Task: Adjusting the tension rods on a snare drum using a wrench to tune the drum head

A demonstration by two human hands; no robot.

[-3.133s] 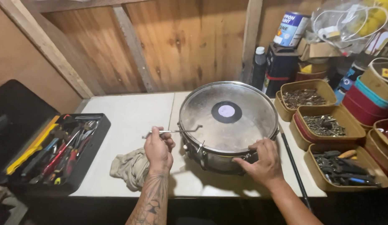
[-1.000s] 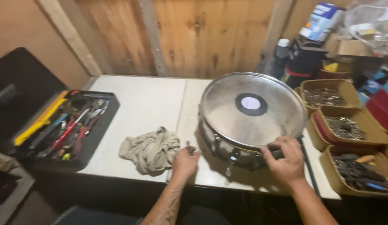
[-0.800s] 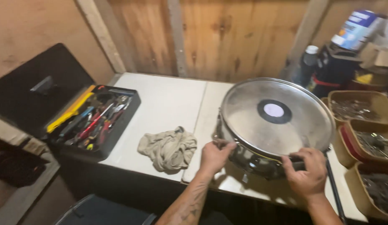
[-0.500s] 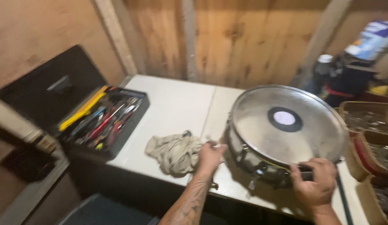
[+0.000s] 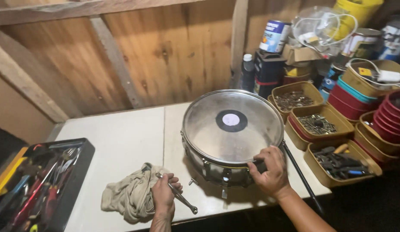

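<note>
Now we take the snare drum (image 5: 232, 137) as our landmark: it sits flat on the white table (image 5: 122, 137), its clear head with the dark centre dot facing up. Our right hand (image 5: 271, 172) has its grip closed around the near rim of the drum, steadying the shell. Our left hand (image 5: 164, 193), to the left of the drum near the table's front edge, has its grip clamped on a slim metal rod (image 5: 176, 195), which looks like a tension rod; it lies across the fingers and points toward the drum. Under that hand, also left of the drum, lies a crumpled beige rag (image 5: 127, 197). Farther left sits a black tool tray (image 5: 36, 184); to the right of the drum stand tubs of hardware (image 5: 316, 124). Judging by this, one rod is out of the drum, while the hoop and head remain seated, so most of the work looks undone.
</note>
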